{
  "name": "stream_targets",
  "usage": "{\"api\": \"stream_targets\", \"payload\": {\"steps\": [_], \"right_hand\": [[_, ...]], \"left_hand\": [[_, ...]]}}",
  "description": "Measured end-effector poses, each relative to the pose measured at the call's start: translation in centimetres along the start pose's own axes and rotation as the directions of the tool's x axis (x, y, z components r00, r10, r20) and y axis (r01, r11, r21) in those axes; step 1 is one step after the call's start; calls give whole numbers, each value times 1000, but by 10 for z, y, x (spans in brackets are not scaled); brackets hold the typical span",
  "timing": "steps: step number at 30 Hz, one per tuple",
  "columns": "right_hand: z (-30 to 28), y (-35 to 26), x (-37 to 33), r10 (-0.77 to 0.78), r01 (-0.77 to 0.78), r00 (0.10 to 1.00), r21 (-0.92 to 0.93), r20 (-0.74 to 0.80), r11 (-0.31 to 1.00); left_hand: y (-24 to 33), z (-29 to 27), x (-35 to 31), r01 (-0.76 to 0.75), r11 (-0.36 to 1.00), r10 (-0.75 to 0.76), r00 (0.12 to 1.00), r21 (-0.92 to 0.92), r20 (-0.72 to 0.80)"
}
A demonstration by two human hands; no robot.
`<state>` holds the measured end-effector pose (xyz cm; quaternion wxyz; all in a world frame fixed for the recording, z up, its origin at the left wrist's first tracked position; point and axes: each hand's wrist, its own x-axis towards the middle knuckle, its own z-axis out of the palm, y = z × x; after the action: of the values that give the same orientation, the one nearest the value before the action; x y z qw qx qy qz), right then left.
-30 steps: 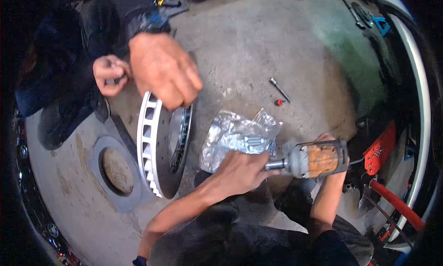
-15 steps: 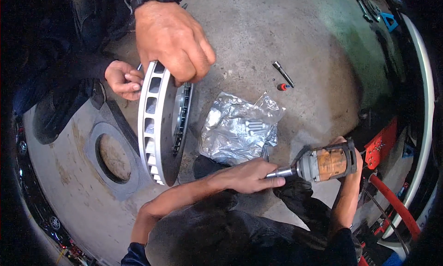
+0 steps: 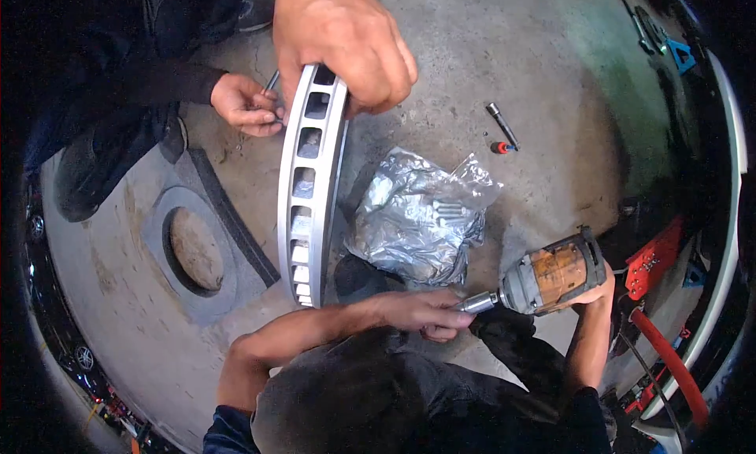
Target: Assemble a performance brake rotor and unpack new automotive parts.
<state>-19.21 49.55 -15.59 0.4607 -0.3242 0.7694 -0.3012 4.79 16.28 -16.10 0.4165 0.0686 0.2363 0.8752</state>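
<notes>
An orange-and-grey impact wrench point(image 3: 554, 277) lies sideways in front of me, at lower right. My right hand point(image 3: 600, 290) is closed around its grip, with the fingers mostly hidden behind the tool's body. A chrome socket point(image 3: 477, 303) sits on the wrench's nose, pointing left. The fingers of my left hand point(image 3: 429, 311) close at the socket's open end. Beyond my left forearm, a vented brake disc point(image 3: 304, 190) stands on edge, held at its top by a co-worker's hand point(image 3: 354, 48). A co-worker's other hand point(image 3: 244, 105) pinches a thin metal piece beside the disc.
A crinkled clear bag point(image 3: 413, 233) with bolts in it lies mid-floor. Behind it rest a dark socket extension point(image 3: 501, 125) and a small red item point(image 3: 502, 148). At left is a grey ring-shaped pad point(image 3: 183, 199). A red tray point(image 3: 655, 259) and a red bar point(image 3: 673, 359) flank my right arm.
The co-worker's hands and the disc have shifted right and up, and the disc now shows more edge-on. The wrench and socket have tilted slightly; my left fingers have curled more at the socket.
</notes>
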Motion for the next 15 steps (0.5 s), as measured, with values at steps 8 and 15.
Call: {"api": "stream_targets", "payload": {"steps": [8, 15], "right_hand": [[-17, -46, 10, 69, -98, 992, 290, 110, 952], [-40, -4, -7, 15, 102, 926, 288, -377, 952]], "left_hand": [[-9, 6, 11, -7, 955, 55, 987, -296, 154], [-4, 13, -27, 73, 994, -73, 997, 86, -10]]}}
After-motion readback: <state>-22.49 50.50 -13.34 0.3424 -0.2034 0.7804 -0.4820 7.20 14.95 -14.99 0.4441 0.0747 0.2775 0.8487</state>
